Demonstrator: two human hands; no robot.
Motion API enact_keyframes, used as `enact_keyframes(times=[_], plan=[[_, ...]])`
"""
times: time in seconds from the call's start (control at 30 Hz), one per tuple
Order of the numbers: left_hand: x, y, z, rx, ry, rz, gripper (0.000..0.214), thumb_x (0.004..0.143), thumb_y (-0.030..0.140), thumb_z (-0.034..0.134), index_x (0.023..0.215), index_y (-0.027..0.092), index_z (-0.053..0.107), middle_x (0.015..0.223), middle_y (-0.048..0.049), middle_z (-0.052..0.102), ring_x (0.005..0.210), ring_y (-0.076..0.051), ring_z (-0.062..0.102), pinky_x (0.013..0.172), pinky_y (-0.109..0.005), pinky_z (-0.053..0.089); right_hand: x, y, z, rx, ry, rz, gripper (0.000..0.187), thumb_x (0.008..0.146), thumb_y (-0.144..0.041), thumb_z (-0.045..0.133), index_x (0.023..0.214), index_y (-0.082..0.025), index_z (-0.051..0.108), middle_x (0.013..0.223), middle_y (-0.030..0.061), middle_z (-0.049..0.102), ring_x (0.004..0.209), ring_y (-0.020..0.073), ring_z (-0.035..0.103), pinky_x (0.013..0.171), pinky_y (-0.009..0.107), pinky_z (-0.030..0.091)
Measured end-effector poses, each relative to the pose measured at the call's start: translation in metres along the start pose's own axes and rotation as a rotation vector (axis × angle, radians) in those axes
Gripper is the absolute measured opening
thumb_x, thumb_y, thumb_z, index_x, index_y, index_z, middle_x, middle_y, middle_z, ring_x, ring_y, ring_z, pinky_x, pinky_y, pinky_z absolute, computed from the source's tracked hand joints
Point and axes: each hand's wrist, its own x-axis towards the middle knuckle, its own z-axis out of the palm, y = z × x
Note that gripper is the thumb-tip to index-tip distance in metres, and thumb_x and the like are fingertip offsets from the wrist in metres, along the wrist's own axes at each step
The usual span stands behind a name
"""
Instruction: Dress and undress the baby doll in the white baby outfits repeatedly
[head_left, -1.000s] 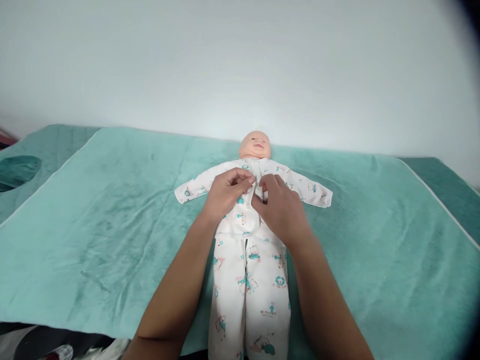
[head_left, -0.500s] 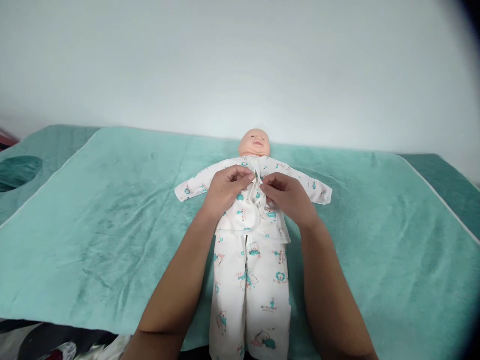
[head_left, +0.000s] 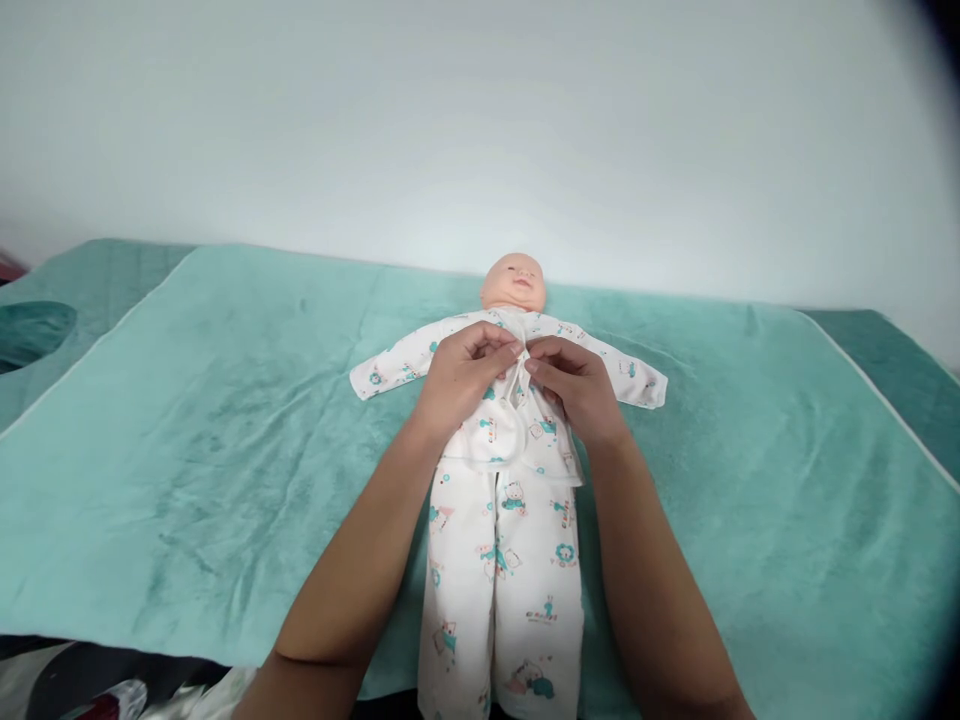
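A baby doll [head_left: 514, 282] lies on its back, its head toward the wall, in a white baby shirt [head_left: 487, 440] printed with small teal and pink animals. Matching baby pants [head_left: 536, 590] stretch below the shirt. Over the chest, my left hand [head_left: 469, 375] pinches one front edge of the shirt between thumb and fingers. My right hand [head_left: 576, 385] pinches the opposite front edge, with the fingertips of both hands nearly meeting. Whether a snap, button or tie is between them is too small to tell. Both sleeves lie spread out to the sides.
A teal plush blanket [head_left: 225, 400] with a pale edge covers the table, wrinkled at the left. Behind it rises a plain white wall [head_left: 450, 120]. Dark and pale patterned cloth [head_left: 97, 680] shows at the lower left.
My two hands have drawn closer together, and the gap between the shirt's front edges at the chest has narrowed. The view has shifted slightly.
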Motion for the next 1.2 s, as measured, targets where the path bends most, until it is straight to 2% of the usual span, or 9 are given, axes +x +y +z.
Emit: enact_keyframes(times=[0.13,0.37,0.47,0.63,0.73,0.83,0.93,1.03,1.2], plan=[[0.001,0.001,-0.001,0.001,-0.023,0.004,0.022,0.078,0.039,0.074,0.079,0.018,0.068,0.063,0.0018,0.057,0.059,-0.009,0.050,0.054,-0.022,0.038,0.001,0.005,-0.002,0.038,0.004,0.009,0.020,0.080,-0.039,0.074,0.085,-0.021,0.067,0.071,-0.0022,0.057,0.052,0.0067,0.038,0.046,0.023,0.029],[0.002,0.002,0.000,-0.018,-0.029,-0.013,0.023,0.078,0.039,0.074,0.079,0.017,0.067,0.063,0.0018,0.058,0.058,-0.009,0.051,0.054,-0.022,0.038,0.000,0.002,-0.002,0.043,-0.033,-0.044,0.016,0.085,-0.037,0.070,0.083,-0.021,0.069,0.092,0.0016,0.062,0.054,0.0062,0.041,0.048,0.025,0.032],[0.002,0.001,-0.001,-0.023,-0.031,-0.015,0.026,0.075,0.040,0.077,0.079,0.018,0.065,0.064,0.0019,0.058,0.059,-0.010,0.053,0.055,-0.022,0.039,0.001,0.003,-0.002,0.033,-0.020,-0.025,0.019,0.086,-0.039,0.067,0.082,-0.020,0.069,0.083,0.0008,0.061,0.054,0.0066,0.040,0.048,0.025,0.031],[0.003,-0.001,-0.003,0.004,-0.076,-0.006,0.027,0.079,0.043,0.073,0.078,0.017,0.063,0.067,0.0008,0.061,0.061,-0.010,0.053,0.058,-0.022,0.040,0.002,0.007,-0.001,0.026,0.002,0.037,0.019,0.080,-0.033,0.073,0.093,-0.022,0.064,0.061,-0.0060,0.050,0.050,0.0070,0.038,0.047,0.022,0.028],[0.001,0.000,-0.005,0.058,-0.107,0.000,0.026,0.083,0.043,0.069,0.079,0.018,0.064,0.066,0.0013,0.058,0.061,-0.009,0.051,0.057,-0.022,0.038,0.001,0.006,0.004,-0.059,0.062,-0.010,0.019,0.078,-0.030,0.073,0.092,-0.023,0.061,0.061,-0.0068,0.049,0.052,0.0077,0.039,0.049,0.022,0.030],[0.000,0.003,-0.006,0.099,-0.118,-0.013,0.022,0.080,0.040,0.071,0.086,0.018,0.067,0.067,0.0016,0.058,0.059,-0.009,0.049,0.054,-0.022,0.035,-0.001,0.005,0.009,-0.204,0.156,-0.117,0.017,0.078,-0.027,0.072,0.090,-0.023,0.061,0.063,-0.0062,0.048,0.055,0.0084,0.041,0.051,0.023,0.032],[-0.001,0.004,-0.007,0.130,-0.102,-0.019,0.018,0.079,0.033,0.070,0.090,0.019,0.070,0.066,0.0025,0.056,0.058,-0.008,0.048,0.053,-0.021,0.035,-0.001,0.006,0.013,-0.286,0.181,-0.171,0.014,0.079,-0.026,0.070,0.089,-0.022,0.061,0.072,-0.0040,0.054,0.060,0.0091,0.046,0.054,0.024,0.036],[0.000,0.002,-0.006,0.163,-0.071,0.001,0.014,0.079,0.025,0.064,0.088,0.019,0.072,0.062,0.0036,0.053,0.055,-0.008,0.047,0.052,-0.021,0.036,0.000,0.007,0.013,-0.284,0.172,-0.162,0.014,0.079,-0.026,0.070,0.088,-0.022,0.061,0.080,-0.0024,0.059,0.064,0.0094,0.049,0.057,0.024,0.038],[0.001,-0.002,-0.001,0.164,-0.010,0.046,0.018,0.074,0.017,0.061,0.089,0.019,0.071,0.064,0.0034,0.057,0.055,-0.008,0.050,0.052,-0.021,0.037,0.003,0.008,0.008,-0.240,0.166,-0.117,0.018,0.078,-0.028,0.074,0.090,-0.022,0.061,0.082,-0.0015,0.061,0.069,0.0107,0.052,0.062,0.025,0.042]])
